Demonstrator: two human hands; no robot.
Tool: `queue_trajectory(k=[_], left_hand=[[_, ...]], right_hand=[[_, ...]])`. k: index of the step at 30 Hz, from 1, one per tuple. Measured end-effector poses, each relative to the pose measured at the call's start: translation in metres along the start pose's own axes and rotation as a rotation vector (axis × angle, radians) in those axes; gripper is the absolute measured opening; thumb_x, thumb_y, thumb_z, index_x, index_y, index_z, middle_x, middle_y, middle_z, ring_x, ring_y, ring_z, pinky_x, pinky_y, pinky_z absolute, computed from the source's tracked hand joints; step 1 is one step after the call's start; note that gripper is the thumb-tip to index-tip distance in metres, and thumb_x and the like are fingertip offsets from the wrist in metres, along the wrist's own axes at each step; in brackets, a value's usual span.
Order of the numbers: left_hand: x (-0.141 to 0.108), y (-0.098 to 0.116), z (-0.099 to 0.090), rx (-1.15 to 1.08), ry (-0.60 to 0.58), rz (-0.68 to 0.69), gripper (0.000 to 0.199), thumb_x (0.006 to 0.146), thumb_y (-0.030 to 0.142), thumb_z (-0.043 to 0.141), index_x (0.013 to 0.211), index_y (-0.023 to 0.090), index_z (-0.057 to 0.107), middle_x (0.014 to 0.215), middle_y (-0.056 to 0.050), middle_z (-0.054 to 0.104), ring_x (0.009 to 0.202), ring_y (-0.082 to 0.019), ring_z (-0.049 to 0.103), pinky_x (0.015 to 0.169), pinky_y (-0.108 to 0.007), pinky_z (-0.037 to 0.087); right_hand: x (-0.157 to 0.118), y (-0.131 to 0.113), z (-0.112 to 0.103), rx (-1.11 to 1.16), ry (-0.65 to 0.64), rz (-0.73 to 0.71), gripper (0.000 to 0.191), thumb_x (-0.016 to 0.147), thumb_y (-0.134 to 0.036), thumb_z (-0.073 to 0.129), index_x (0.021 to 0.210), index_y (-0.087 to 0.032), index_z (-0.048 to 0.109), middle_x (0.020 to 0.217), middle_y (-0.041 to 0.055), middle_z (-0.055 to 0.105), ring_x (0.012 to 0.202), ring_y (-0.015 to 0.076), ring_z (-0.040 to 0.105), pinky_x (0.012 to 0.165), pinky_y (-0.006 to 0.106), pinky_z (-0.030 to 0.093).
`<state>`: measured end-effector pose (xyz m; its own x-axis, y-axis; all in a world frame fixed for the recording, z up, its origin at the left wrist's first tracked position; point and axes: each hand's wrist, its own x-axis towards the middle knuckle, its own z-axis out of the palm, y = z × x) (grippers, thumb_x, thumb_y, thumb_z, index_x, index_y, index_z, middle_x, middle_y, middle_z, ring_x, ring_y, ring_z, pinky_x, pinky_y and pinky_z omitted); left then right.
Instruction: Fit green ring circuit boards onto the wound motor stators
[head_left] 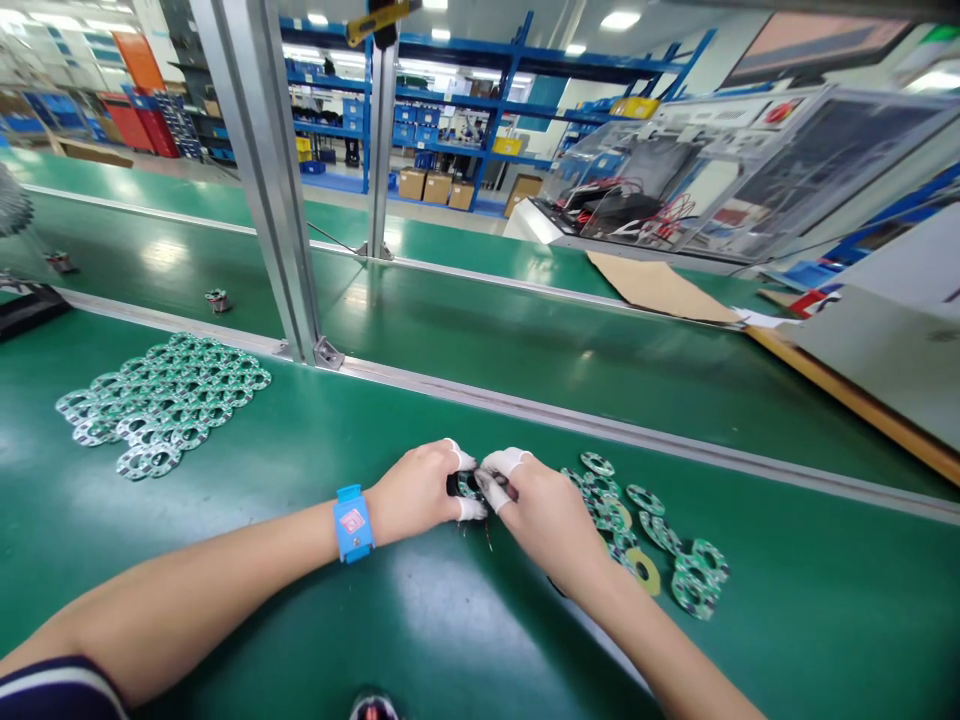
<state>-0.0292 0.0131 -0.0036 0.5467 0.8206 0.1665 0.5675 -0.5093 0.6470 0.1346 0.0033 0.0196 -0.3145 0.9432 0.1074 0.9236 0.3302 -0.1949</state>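
Note:
Between thumb and finger, my left hand (424, 490) holds a small dark round part with a green ring-shaped circuit board (468, 486) on it. Thin wires hang below the part. My right hand (540, 505) is closed in a pinch at the board's right edge, and its fingertips hide what exactly they grip. White finger cots cover fingertips on both hands, and a blue band (352, 522) circles my left wrist. Just right of my right hand lie loose ring-shaped circuit boards (695, 580), some overlapping, with a few yellowish rings (643, 571) among them.
Many ring boards (176, 390) lie in overlapping rows at the left. A metal post (262, 180) rises from the rail (450, 395) behind my hands. Beyond it, a small wound part (217, 300) stands on the green surface. Cardboard (660, 285) and a clear-covered machine (675, 170) are back right.

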Motion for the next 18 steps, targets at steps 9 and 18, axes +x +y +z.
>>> queue_trajectory(k=[9, 18], left_hand=[[0.081, -0.068, -0.059, 0.085, 0.4, -0.226, 0.016, 0.073, 0.023, 0.065, 0.085, 0.013, 0.064, 0.082, -0.005, 0.062, 0.081, -0.018, 0.057, 0.077, -0.027, 0.044], [0.071, -0.09, -0.054, 0.096, 0.486, -0.232, 0.058, 0.073, 0.022, 0.064, 0.125, 0.007, 0.045, 0.127, -0.019, 0.046, 0.121, -0.028, 0.041, 0.103, -0.041, 0.033]], right_hand=[[-0.03, -0.025, -0.018, 0.588, -0.634, -0.554, 0.016, 0.062, -0.007, 0.058, 0.065, -0.02, 0.064, 0.06, -0.0052, 0.056, 0.056, 0.0095, 0.049, 0.053, 0.017, 0.036], [-0.051, -0.034, 0.037, 0.384, -0.612, -0.729, 0.037, 0.076, -0.022, 0.061, 0.05, -0.018, 0.034, 0.054, -0.0074, 0.039, 0.048, 0.0075, 0.031, 0.041, 0.022, 0.022]])
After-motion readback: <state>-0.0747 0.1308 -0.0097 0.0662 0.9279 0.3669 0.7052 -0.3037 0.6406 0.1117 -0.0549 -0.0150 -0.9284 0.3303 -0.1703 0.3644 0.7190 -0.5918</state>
